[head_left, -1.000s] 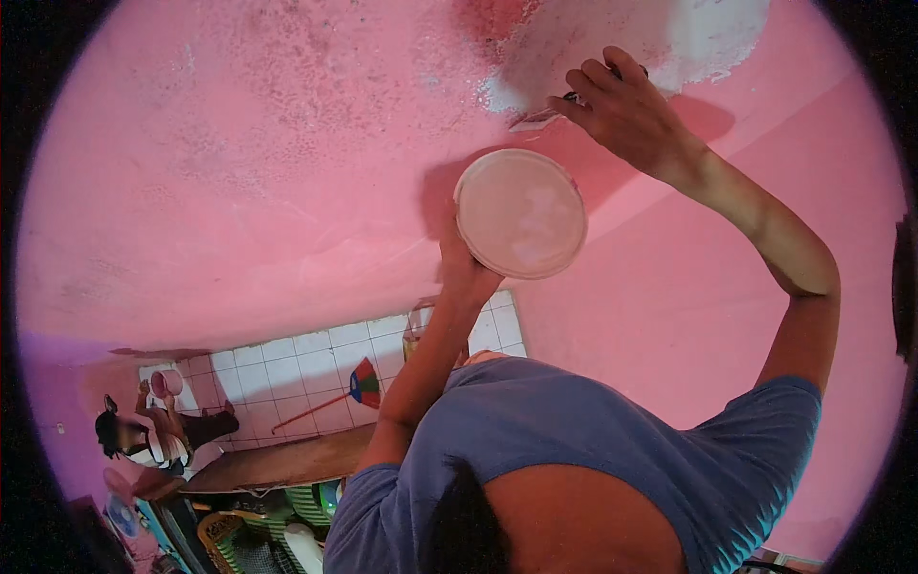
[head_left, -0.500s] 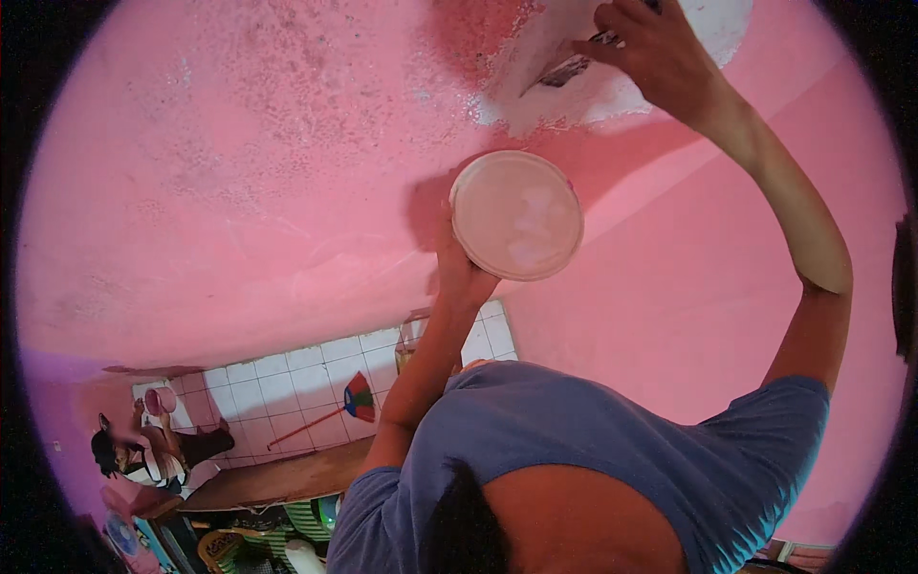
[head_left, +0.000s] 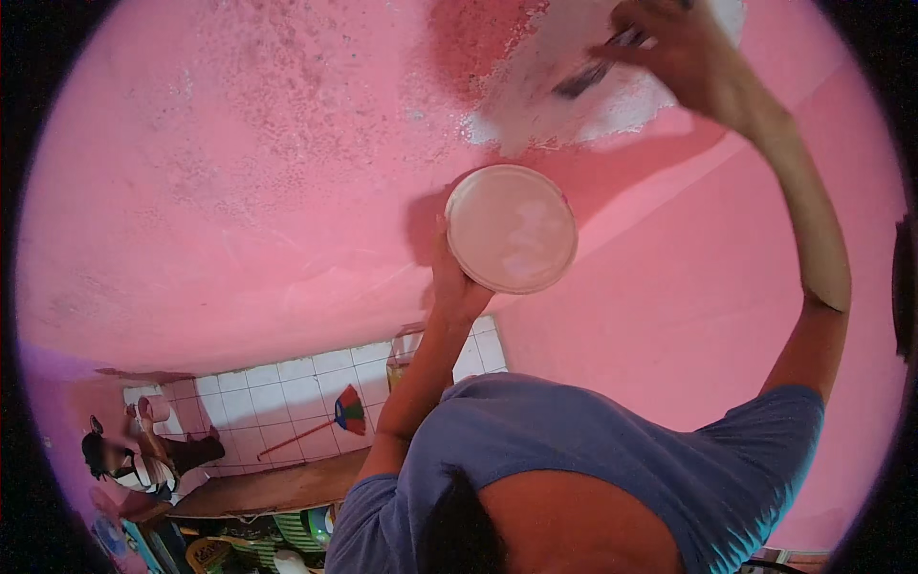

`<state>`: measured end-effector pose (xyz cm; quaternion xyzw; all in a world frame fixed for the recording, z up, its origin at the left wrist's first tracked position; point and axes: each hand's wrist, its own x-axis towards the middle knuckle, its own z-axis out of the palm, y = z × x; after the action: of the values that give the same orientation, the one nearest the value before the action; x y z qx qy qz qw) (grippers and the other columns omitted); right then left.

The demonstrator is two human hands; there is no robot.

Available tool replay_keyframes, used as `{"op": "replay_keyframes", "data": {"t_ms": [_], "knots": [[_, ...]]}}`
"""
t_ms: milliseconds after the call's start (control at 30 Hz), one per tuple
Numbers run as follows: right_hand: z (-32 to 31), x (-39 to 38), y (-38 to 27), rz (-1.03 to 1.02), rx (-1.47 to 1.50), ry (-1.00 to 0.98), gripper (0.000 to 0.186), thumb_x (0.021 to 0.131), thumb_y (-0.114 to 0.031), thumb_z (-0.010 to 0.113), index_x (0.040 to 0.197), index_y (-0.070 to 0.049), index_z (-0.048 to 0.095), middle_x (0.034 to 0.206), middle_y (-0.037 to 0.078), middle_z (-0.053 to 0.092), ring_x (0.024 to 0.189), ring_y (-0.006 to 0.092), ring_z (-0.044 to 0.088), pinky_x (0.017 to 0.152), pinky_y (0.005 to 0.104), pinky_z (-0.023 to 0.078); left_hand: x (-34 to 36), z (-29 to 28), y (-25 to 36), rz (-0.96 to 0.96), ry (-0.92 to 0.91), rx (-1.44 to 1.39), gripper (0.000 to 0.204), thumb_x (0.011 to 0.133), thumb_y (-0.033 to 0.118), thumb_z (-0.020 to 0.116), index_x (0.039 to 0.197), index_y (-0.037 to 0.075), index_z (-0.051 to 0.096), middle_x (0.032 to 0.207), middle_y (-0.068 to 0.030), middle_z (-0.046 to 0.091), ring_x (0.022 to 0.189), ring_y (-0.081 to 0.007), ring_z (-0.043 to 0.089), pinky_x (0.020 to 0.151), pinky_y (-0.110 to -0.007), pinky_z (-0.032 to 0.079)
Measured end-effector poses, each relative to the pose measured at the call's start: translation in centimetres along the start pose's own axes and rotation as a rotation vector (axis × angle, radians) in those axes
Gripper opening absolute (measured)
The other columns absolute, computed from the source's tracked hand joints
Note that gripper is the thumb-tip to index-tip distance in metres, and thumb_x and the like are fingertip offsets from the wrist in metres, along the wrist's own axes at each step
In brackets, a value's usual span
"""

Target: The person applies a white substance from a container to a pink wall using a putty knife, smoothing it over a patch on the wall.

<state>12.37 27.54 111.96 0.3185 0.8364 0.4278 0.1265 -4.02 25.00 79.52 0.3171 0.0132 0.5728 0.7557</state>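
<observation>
Overhead | our right hand (head_left: 684,48) grips a brush (head_left: 598,69) on the white ceiling patch (head_left: 564,96) | left hand (head_left: 454,282) grips the round paint tub (head_left: 512,230), tilted | we risk drips, spill.

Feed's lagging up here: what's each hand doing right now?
Left hand: closed on the round container.
Right hand: closed on the scraping tool, against the white patch.

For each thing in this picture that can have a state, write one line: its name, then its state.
left hand: raised, holding the round container from below
round container: held up near the ceiling, its flat round face toward the camera
right hand: raised, gripping the scraper
scraper: blade against the ceiling
pink ceiling: flaking, one patch bare and whitish
broom: leaning against the tiled wall
</observation>
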Motion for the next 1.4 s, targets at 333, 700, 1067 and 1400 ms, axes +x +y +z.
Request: {"op": "replay_keyframes", "data": {"t_ms": [333,700,1067,1400], "knots": [[2.3,1.8,-2.2,-0.151,-0.097,-0.046,0.037,0.076,-0.004,0.064,0.107,-0.025,0.064,0.096,-0.002,0.053,0.102,0.0167,0.049,0.107,0.0499,0.024,0.3,-0.5,-0.5,-0.256,0.263,-0.481,0.061,0.095,0.053,0.033,0.137,0.009,0.039,0.135,-0.0137,0.046,0.122,-0.0299,0.046,0.100,-0.049,0.041],[-2.6,0.2,4.2,-0.005,-0.170,0.081,0.038,0.072,-0.011,0.069,0.107,-0.025,0.069,0.093,0.001,0.058,0.099,0.0186,0.053,0.110,0.0508,0.019,-0.4,0.0,0.1,0.054,0.057,0.013,0.060,0.095,0.053,0.034,0.135,0.009,0.041,0.133,-0.0144,0.047,0.121,-0.0300,0.047,0.100,-0.050,0.041],[5.6,-0.2,-1.8,-0.153,0.046,0.081,0.045,0.071,0.002,0.059,0.109,-0.022,0.066,0.100,0.001,0.056,0.105,0.0191,0.051,0.113,0.0465,0.022,-0.5,0.6,-0.1,-0.213,0.293,-0.194,0.056,0.096,0.048,0.034,0.135,0.008,0.042,0.133,-0.0130,0.048,0.121,-0.0293,0.047,0.100,-0.048,0.041],[-1.8,0.1,5.2,0.009,-0.127,-0.001,0.032,0.084,-0.013,0.057,0.109,-0.029,0.068,0.099,-0.001,0.059,0.104,0.0157,0.051,0.111,0.0521,0.017,-0.1,0.1,0.2,-0.170,0.177,-0.253,0.056,0.095,0.048,0.035,0.135,0.009,0.042,0.133,-0.0127,0.049,0.121,-0.0288,0.048,0.100,-0.047,0.041]]}}
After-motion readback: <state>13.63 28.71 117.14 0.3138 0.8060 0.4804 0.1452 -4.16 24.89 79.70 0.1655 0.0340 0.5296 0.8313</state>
